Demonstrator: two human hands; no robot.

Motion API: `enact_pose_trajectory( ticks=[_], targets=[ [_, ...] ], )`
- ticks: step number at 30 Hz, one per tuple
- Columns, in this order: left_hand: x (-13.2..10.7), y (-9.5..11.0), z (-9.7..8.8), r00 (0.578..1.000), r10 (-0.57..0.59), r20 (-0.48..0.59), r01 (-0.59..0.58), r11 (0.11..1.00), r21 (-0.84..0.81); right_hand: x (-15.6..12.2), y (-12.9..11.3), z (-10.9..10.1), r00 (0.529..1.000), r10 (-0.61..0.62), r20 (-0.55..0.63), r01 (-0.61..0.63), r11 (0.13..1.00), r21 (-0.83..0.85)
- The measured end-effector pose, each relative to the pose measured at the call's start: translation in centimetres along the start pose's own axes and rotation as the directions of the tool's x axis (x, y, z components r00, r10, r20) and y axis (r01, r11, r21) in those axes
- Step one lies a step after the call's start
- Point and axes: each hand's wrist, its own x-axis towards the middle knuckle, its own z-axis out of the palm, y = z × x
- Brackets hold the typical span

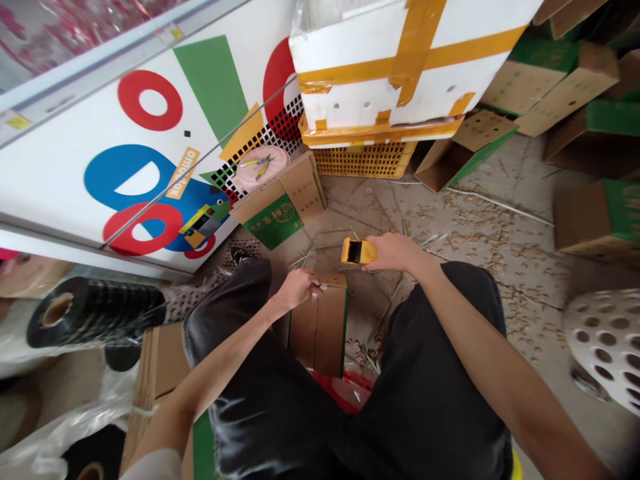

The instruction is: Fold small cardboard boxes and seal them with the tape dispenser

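Note:
A brown cardboard box (329,333) with green edges stands between my knees. My left hand (300,288) is at its upper left edge, fingers curled and closed on the cardboard; small whitish bits show by the fingertips, too small to make out. Just beyond the box's upper right corner, my right hand (393,252) grips a small yellow tool (359,251) with a dark opening in its side. That tool is in the air, apart from the box, and its exact kind is unclear. Something red (345,389) lies under the near end of the box.
Flattened cardboard (283,200) leans by the white printed panel (150,127), near a pink round lid (263,167) bearing pliers. A taped foam box (400,73) sits on a yellow crate (360,160). Open cartons (595,220) and a white perforated basket (607,340) are right; black film rolls (100,310) left.

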Motion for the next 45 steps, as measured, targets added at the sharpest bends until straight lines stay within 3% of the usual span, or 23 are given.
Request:
enact_pose_trajectory(
  ticks=[5, 10, 16, 25, 32, 40, 45],
  targets=[
    [0.0, 0.7, 0.1, 0.999, -0.04, -0.034, 0.041, 0.999, 0.019, -0.1, -0.1, 0.0, 1.0, -0.004, -0.006, 0.004, 1.0, 0.009],
    [0.3, 0.6, -0.3, 0.999, 0.016, -0.033, -0.017, 1.0, -0.017, 0.0, -0.1, 0.0, 1.0, -0.004, -0.002, 0.004, 1.0, 0.001],
    [0.0, 0.3, -0.4, 0.998, -0.006, -0.069, 0.006, 1.0, -0.007, 0.0, -0.2, -0.1, 1.0, -0.008, 0.015, 0.008, 1.0, -0.007],
    [-0.2, 1.1, -0.1, 0.999, -0.044, 0.0, 0.044, 0.987, 0.156, 0.0, -0.4, -0.3, 1.0, -0.003, 0.028, 0.004, 1.0, -0.011],
    [-0.2, 2.8, 0.5, 0.998, 0.061, -0.015, -0.054, 0.958, 0.283, -0.1, -0.4, -0.3, 1.0, -0.01, 0.025, 0.01, 1.0, -0.016],
    [-0.4, 3.5, 1.1, 0.999, 0.046, -0.024, -0.038, 0.967, 0.251, -0.2, -0.3, -0.3, 1.0, -0.002, 0.02, 0.003, 1.0, -0.021],
    [-0.6, 4.6, 1.5, 0.999, 0.016, 0.048, -0.026, 0.975, 0.222, -0.2, -0.2, -0.2, 1.0, 0.0, 0.013, 0.0, 1.0, -0.001]
  ],
)
